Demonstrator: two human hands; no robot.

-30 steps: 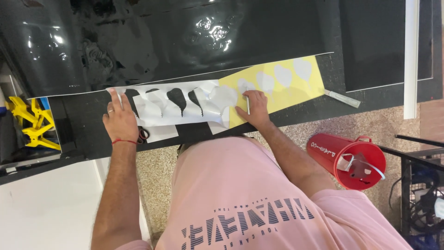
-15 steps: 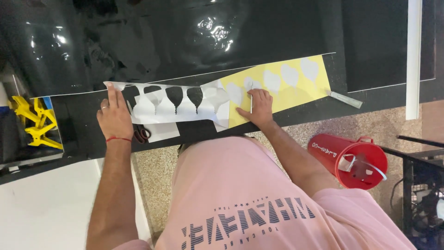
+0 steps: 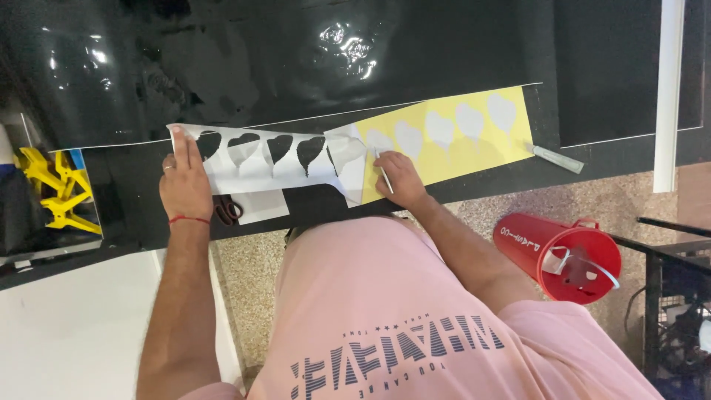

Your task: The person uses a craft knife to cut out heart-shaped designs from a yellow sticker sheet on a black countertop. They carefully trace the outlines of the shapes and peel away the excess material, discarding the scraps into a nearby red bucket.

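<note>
A long strip [image 3: 444,141] lies on the black counter [image 3: 133,200], its long axis running from about 8 o'clock to 2 o'clock across the view. The right part is yellow backing with pale heart shapes; the left part is a white film [image 3: 259,167] with heart-shaped cut-outs, lifted off the yellow and lying over the counter.

The right hand [image 3: 400,181] rests at the seam where white meets yellow, fingers drawn together on what looks like a thin white tool [image 3: 383,172] pointing toward 12 o'clock; the view is too small to say just what it is. From this hand the yellow length runs off toward 2 o'clock and the peeled film toward 9 o'clock.

The left hand [image 3: 185,185] lies flat, fingers spread a little, pressing the far left end of the film to the counter. It is the nearer hand to the loose end; the right hand is nearer to the unpeeled hearts.

Scissors [image 3: 228,212] lie just beside the left hand, at its 3 o'clock. A grey knife [image 3: 557,158] lies off the strip's right end. Yellow clamps [image 3: 63,192] sit at far left, and a red bucket [image 3: 563,252] lies on its side on the floor at 4 o'clock.
</note>
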